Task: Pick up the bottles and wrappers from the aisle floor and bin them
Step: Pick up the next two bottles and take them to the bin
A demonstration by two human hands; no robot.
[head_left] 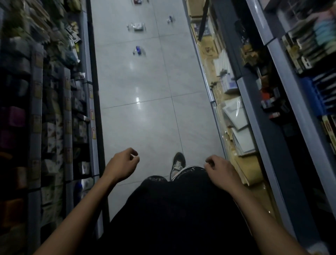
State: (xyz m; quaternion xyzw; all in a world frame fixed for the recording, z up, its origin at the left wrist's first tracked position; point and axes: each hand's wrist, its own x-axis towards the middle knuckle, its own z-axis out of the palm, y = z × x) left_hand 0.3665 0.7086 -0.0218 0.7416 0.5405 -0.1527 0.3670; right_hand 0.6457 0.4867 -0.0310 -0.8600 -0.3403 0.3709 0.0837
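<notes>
1. Head view, nearest item: dark garment [172,214] of the person, filling the lower centre, with a band of pale lettering at its hem.
2. Left hand [123,162]: raised over the floor at lower centre-left, forearm bare, fingers loosely curled inward, holding nothing.
3. Right hand [221,173]: level with the left, over the hem of the garment, fingers likewise loosely curled, holding nothing.
4. Shoe [178,164]: dark with pale laces, planted on the tiles between the two hands, toe pointing up the aisle.
5. Aisle floor [145,112]: pale glossy tiles with thin dark joints and spots of reflected light; bare from the shoe up to the first litter.
6. Left shelving [54,118]: grey uprights and price tags, packed with small boxed and packeted goods; blurred, contents not legible.
7. Right shelving [254,109]: grey rails, lower tier with flat white sheets and cardboard-coloured stock, upper tiers with stacked packs and blue trays.
8. Blue-labelled bottle [138,50]: lying on the floor well ahead, centre-left of the aisle.
9. Clear wrapper [136,27]: crumpled, pale, lying beyond the blue-labelled bottle on the same side.
10. Small bottle [170,19]: further right, near the right shelving; blurred, details unclear.
11. Red-and-white item [137,1]: at the top edge, cut off by the frame; kind cannot be told.
</notes>
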